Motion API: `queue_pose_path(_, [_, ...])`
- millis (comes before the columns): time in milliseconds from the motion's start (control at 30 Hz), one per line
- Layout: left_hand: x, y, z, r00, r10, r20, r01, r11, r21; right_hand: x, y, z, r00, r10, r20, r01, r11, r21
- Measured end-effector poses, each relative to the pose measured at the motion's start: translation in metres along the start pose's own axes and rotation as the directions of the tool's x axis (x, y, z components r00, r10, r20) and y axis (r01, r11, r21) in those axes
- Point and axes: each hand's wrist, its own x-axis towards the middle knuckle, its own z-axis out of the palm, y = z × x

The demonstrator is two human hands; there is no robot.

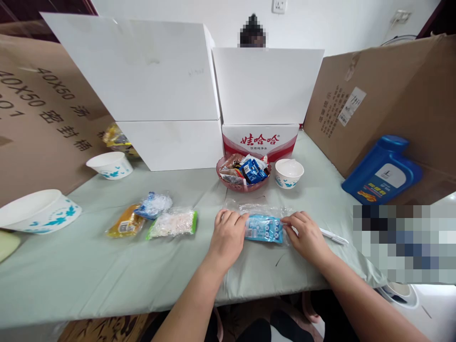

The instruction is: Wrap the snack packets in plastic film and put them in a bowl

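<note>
A blue-and-white packet (264, 229) lies flat near the front of the table, with a clear plastic bag (256, 208) around or under it. At its left end, my left hand (228, 232) is closed, thumb and fingers on the packet's edge. My right hand (307, 237) pinches the opposite end, and a white pen (334, 236) lies just beyond it. Left of my hands are a white-and-green packet of pale grains (173, 223), a blue-and-clear packet (155, 204) and an amber-coloured packet (125, 222).
Behind the packet stand a pink glass bowl (242, 184) of small wrapped packets and a paper bowl (289, 175). More paper bowls (111, 164) are at left. White boxes (171, 142) and cardboard boxes (388, 104) wall the table; a blue bottle (383, 171) leans at right. Someone sits behind the boxes.
</note>
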Motion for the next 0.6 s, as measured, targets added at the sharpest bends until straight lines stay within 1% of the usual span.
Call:
queue_pose_path(67, [0.001,0.001,-0.016,1.0,0.017,-0.026,-0.019,0.998,-0.052,-0.001,-0.007,-0.011,0.995,-0.045,-0.085,0.045,0.999,-0.003])
queue_pose_path(100, [-0.001,0.001,-0.026,1.0,0.024,0.001,-0.024,0.996,-0.088,-0.002,-0.011,-0.02,0.992,-0.074,-0.103,0.074,0.997,0.002])
queue_pose_path(133, [-0.004,0.001,-0.036,0.997,0.04,0.071,-0.03,0.991,-0.13,-0.004,-0.016,-0.029,0.991,-0.104,-0.078,0.107,0.994,0.025])
queue_pose_path(167, [-0.008,0.001,-0.047,0.981,0.058,0.186,-0.025,0.984,-0.179,-0.006,-0.021,-0.04,0.991,-0.135,0.002,0.134,0.988,0.07])
queue_pose_path(200, [-0.012,0.001,-0.057,0.939,0.089,0.332,-0.009,0.972,-0.236,-0.009,-0.026,-0.051,0.976,-0.169,0.134,0.149,0.978,0.143])
queue_pose_path(233, [-0.017,0.002,-0.066,0.877,0.115,0.466,0.022,0.96,-0.279,-0.012,-0.031,-0.061,0.932,-0.21,0.297,0.141,0.961,0.236])
queue_pose_path(267, [-0.021,0.002,-0.074,0.827,0.094,0.555,0.083,0.955,-0.286,-0.014,-0.035,-0.069,0.862,-0.251,0.44,0.109,0.94,0.322])
queue_pose_path(300, [-0.023,0.004,-0.079,0.804,0.062,0.591,0.129,0.952,-0.277,-0.015,-0.039,-0.074,0.8,-0.279,0.531,0.068,0.922,0.382])
queue_pose_path(333, [-0.024,0.006,-0.082,0.812,0.028,0.583,0.154,0.953,-0.26,-0.016,-0.041,-0.075,0.779,-0.282,0.561,0.036,0.912,0.408])
queue_pose_path(367, [-0.024,0.009,-0.082,0.844,-0.002,0.536,0.159,0.956,-0.246,-0.016,-0.043,-0.072,0.808,-0.256,0.531,0.024,0.915,0.403])
queue_pose_path(400, [-0.022,0.012,-0.08,0.885,-0.016,0.466,0.143,0.96,-0.239,-0.015,-0.044,-0.066,0.867,-0.211,0.452,0.03,0.927,0.374])
queue_pose_path(433, [-0.019,0.016,-0.075,0.919,-0.019,0.393,0.12,0.965,-0.235,-0.014,-0.044,-0.056,0.923,-0.167,0.346,0.05,0.945,0.324])
queue_pose_path(467, [-0.016,0.019,-0.069,0.94,-0.018,0.341,0.102,0.968,-0.229,-0.012,-0.044,-0.045,0.959,-0.145,0.245,0.078,0.961,0.264])
queue_pose_path(500, [-0.013,0.023,-0.061,0.949,-0.026,0.315,0.098,0.971,-0.217,-0.011,-0.042,-0.033,0.972,-0.153,0.176,0.116,0.972,0.203])
queue_pose_path(533, [-0.009,0.025,-0.053,0.945,-0.044,0.323,0.11,0.976,-0.19,-0.009,-0.041,-0.02,0.973,-0.176,0.149,0.155,0.978,0.142])
queue_pose_path(567, [-0.007,0.028,-0.045,0.929,-0.071,0.363,0.133,0.98,-0.148,-0.008,-0.039,-0.01,0.968,-0.199,0.154,0.188,0.978,0.084])
queue_pose_path(600, [-0.005,0.029,-0.038,0.903,-0.106,0.415,0.162,0.982,-0.101,-0.007,-0.037,-0.001,0.962,-0.21,0.177,0.208,0.978,0.031])
